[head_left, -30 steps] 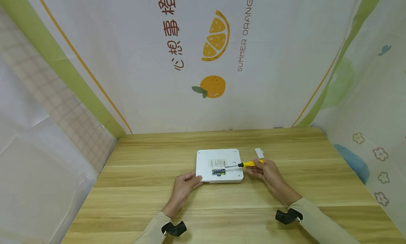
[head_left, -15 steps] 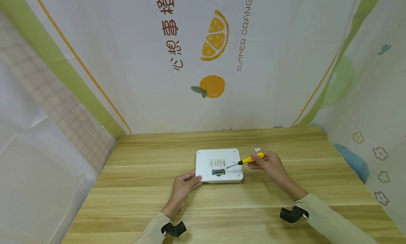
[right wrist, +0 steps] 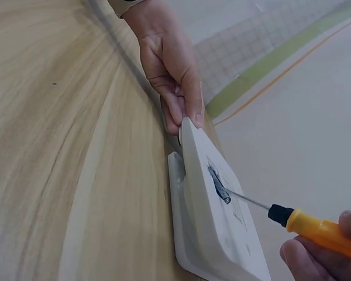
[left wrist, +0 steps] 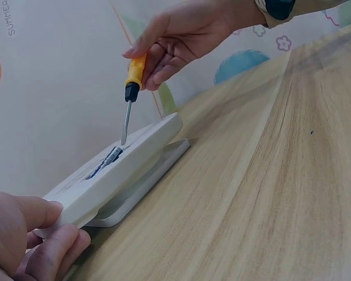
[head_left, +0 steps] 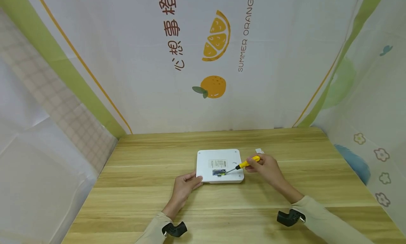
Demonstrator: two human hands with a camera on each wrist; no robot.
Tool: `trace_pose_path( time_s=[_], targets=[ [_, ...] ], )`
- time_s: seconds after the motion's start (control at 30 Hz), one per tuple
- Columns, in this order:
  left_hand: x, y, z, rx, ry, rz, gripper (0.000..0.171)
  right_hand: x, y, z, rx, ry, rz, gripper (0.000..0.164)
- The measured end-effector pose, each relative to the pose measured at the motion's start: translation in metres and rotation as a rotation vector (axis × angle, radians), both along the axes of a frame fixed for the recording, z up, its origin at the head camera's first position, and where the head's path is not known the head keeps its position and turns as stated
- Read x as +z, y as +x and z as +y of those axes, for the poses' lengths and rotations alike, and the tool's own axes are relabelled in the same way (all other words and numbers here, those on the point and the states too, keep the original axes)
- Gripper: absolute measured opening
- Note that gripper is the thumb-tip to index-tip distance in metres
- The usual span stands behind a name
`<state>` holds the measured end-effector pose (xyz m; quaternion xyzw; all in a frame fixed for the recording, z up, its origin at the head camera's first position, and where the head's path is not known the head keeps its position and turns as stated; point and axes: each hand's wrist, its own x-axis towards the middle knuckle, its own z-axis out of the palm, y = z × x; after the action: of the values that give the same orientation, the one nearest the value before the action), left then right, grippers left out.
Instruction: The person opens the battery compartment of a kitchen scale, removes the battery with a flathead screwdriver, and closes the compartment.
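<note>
Pointing screwdriver (head_left: 244, 164) at batteries (head_left: 218, 172): our right hand (head_left: 265, 167) curls fingers round it, left hand (head_left: 184, 185) pinches white box (head_left: 204, 158)'s corner. Small cover (head_left: 259, 151) already off; batteries still in.

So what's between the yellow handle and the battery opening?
A black collar, then a thin metal shaft angled down over the white device; the right wrist view shows both.

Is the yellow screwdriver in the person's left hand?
No, the right hand holds the yellow screwdriver, while the left hand grips a corner of the white device.
</note>
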<state>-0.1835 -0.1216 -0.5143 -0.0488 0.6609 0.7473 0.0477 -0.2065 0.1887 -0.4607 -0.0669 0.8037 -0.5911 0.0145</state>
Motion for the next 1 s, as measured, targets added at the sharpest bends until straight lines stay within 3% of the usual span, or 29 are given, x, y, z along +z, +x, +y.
trace_pose_path(
  time_s=[0.17,0.47,0.73,1.0],
  targets=[
    [0.000,0.000,0.000,0.003,-0.002,-0.003,0.045,-0.002,-0.001,-0.004,0.006,0.021,0.036,0.029],
    [0.000,0.000,0.002,-0.005,-0.009,0.000,0.045,0.005,0.001,-0.009,-0.020,0.161,0.081,0.022],
    [0.000,0.000,0.003,0.000,-0.003,-0.007,0.044,0.019,0.002,-0.018,0.010,0.396,0.202,0.025],
    [-0.001,-0.002,0.000,-0.013,-0.002,-0.015,0.043,0.028,0.004,-0.037,0.000,0.544,0.319,0.023]
  ],
)
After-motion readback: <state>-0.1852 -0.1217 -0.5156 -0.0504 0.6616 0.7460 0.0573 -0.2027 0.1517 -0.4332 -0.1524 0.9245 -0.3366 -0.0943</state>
